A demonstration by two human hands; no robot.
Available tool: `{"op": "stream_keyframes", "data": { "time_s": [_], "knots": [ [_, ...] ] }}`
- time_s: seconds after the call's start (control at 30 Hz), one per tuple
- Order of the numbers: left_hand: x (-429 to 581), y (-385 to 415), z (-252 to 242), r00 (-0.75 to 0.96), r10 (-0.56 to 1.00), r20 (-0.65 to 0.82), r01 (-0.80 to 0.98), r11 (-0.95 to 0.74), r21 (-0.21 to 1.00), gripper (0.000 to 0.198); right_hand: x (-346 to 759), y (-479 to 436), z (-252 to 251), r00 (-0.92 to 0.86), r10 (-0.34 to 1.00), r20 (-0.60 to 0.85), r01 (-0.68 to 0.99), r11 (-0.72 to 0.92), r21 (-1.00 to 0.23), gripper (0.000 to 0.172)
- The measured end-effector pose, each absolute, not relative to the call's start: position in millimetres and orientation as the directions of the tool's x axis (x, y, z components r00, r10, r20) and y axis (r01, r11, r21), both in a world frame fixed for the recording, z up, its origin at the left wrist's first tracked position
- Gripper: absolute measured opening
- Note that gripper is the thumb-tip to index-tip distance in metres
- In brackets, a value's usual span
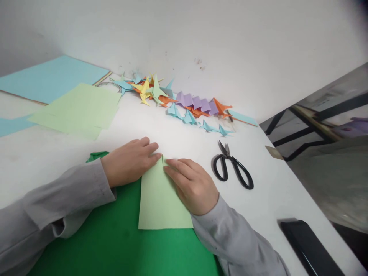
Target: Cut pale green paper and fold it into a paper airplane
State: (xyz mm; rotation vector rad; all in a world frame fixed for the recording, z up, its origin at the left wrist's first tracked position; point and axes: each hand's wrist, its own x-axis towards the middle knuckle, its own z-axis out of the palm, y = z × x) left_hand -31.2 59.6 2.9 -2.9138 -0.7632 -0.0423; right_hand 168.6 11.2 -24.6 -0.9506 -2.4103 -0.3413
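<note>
Between left hand [130,160] and right hand [195,187] lies the pale-green paper [162,209], largely flat: early days, it seems, shaping left. Left curls at its top edge, pinch unclear; right rests loosely open. Behind, folded paper figures [156,92] look finished.

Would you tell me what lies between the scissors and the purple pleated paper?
The head view shows light blue folded papers between the scissors and the purple pleated paper, with orange folded paper beside the latter.

The left hand [130,163] and right hand [194,188] touch a pale green sheet [162,209]. Scissors [227,156] lie toward the surface [270,188]'s right edge.
</note>
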Motion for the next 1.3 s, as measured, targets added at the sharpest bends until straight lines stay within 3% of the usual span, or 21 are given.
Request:
{"op": "stream_keyframes", "data": {
  "time_s": [0.3, 1.3],
  "knots": [
    [-31.4, 59.2, 3.6, 0.875, 0.479, 0.074, 0.485, -0.864, -0.137, 0.023, 174.3, 15.2, -20.4, -0.689, 0.499, 0.526, 0.634, 0.766, 0.104, 0.024],
    [-31.4, 60.6, 1.8, 0.877, 0.475, 0.073, 0.480, -0.866, -0.139, 0.022, 174.0, 15.9, -21.9, -0.703, 0.501, 0.505, 0.626, 0.772, 0.106, 0.024]
  ]
}}
